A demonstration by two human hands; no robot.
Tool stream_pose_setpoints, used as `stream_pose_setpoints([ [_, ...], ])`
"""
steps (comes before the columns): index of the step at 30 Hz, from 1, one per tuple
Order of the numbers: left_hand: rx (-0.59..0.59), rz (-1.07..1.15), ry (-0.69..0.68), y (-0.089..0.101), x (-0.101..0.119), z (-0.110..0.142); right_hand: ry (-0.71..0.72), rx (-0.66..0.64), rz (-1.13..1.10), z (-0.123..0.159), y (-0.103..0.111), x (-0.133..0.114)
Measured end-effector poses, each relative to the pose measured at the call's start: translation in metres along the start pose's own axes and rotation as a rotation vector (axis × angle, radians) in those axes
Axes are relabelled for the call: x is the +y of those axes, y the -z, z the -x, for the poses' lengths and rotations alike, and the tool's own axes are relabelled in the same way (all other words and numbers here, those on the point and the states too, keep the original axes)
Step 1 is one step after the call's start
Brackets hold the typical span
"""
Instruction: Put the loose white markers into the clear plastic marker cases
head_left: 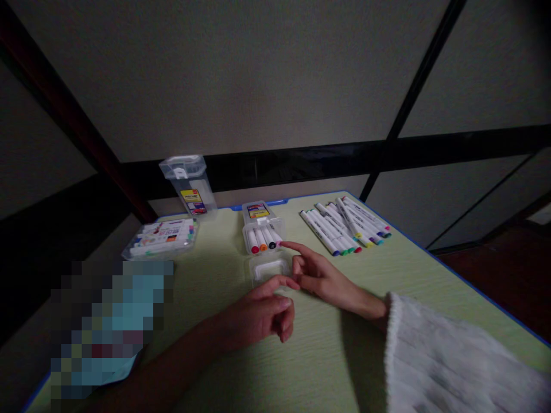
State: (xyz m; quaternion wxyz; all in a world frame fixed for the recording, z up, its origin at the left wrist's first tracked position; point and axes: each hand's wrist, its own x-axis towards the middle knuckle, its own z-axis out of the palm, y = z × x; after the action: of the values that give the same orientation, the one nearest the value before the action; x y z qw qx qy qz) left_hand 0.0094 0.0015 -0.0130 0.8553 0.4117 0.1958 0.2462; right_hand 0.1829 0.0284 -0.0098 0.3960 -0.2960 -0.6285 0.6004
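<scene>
Fingers (297, 247) of the right hand (323, 278) curl loosely, released, except the index, which stretches to a pink-ended marker (276, 234) at frame centre. The left hand (260, 316), lower centre, is half curled and likewise free. Four white markers (260, 237), ends red, orange, black and that pink, lie side by side in an open clear case (258, 211), middle of the frame.

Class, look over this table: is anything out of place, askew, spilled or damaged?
The loose markers at right look askew: they lie at differing angles, some overlapping, unlike the four markers side by side in the open case. No spill or damage shows; the item at left is too pixelated to judge.
</scene>
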Motion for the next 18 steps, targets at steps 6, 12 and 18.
stream_pose_setpoints([
  [6,-0.002,0.002,0.004,-0.0007,0.0013,0.0005,0.001,0.003,-0.014,-0.0004,0.0002,0.0015],
  [12,-0.001,0.009,0.005,-0.0005,0.0005,0.0005,0.026,0.009,-0.005,-0.0004,-0.0006,0.0026],
  [18,0.002,0.008,0.01,0.0011,0.0,0.0,0.05,0.009,0.026,0.0003,-0.0006,0.0039],
])
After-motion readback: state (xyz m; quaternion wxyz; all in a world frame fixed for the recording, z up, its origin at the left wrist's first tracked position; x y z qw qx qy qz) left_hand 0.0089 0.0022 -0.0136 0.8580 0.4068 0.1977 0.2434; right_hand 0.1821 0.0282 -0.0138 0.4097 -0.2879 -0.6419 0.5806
